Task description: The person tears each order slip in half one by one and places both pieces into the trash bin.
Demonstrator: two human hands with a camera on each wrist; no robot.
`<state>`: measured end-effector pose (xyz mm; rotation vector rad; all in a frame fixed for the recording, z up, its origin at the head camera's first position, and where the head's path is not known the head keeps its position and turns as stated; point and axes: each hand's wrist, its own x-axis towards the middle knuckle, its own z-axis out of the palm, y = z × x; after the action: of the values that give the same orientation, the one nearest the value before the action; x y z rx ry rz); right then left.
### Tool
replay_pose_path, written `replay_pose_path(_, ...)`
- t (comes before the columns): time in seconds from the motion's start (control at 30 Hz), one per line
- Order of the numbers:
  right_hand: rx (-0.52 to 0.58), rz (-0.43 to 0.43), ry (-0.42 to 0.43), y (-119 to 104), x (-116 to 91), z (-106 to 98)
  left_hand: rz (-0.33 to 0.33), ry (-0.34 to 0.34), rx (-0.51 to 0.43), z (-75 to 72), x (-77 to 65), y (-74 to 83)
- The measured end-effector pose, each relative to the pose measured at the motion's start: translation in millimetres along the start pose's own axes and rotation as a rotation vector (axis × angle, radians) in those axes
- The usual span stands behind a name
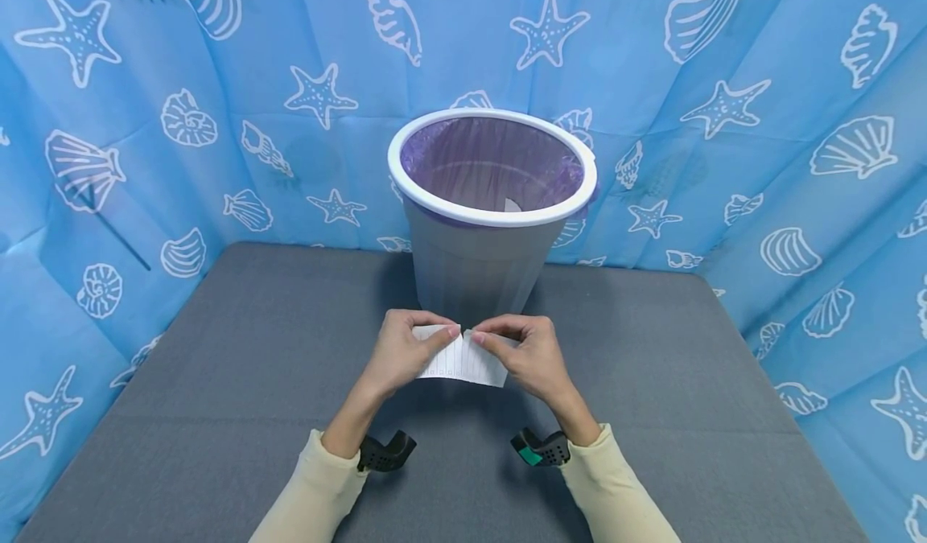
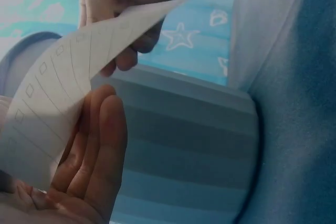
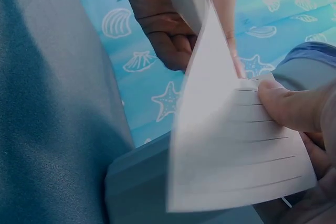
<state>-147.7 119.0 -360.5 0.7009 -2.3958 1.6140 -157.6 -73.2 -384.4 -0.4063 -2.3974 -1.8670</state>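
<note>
A small sheet of lined white paper point(image 1: 463, 359) is held up between both hands, in front of the bin. My left hand point(image 1: 405, 350) pinches its top edge between thumb and fingers, left of the middle. Just across from it, my right hand point(image 1: 527, 354) pinches the same edge. A short notch shows in the edge between the two thumbs. The left wrist view shows a row of small printed boxes along the curved paper point(image 2: 58, 82). In the right wrist view, the right thumb point(image 3: 289, 103) presses on the lined face.
A grey ribbed bin point(image 1: 481, 265) with a white rim and purple liner point(image 1: 492, 157) stands behind the hands. Inside it lies a white scrap point(image 1: 512, 205). Grey cloth point(image 1: 290, 366) covers the table, and a blue shell-patterned curtain point(image 1: 449, 36) hangs around it.
</note>
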Motion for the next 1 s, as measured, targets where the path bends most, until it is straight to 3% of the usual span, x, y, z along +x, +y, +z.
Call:
replay_pose_path(0.17, 0.018, -0.014, 0.005, 1, 0, -1, -0.004, 0.031, 0.049, -0.6, 0.8, 0.3)
replay_pose_path(0.23, 0.027, -0.019, 0.007, 0, 0, -2, 0.006, 0.048, 0.057, 0.0, 4.0, -10.8)
replay_pose_path(0.33, 0.039, -0.014, 0.008, 0, 0, -3, 0.025, 0.069, 0.062, -1.4, 5.0, -15.0)
replay_pose_path(1.0, 0.017, -0.047, 0.025, -8, -2, -9, 0.057, 0.156, 0.123, -15.1, 7.9, -21.0)
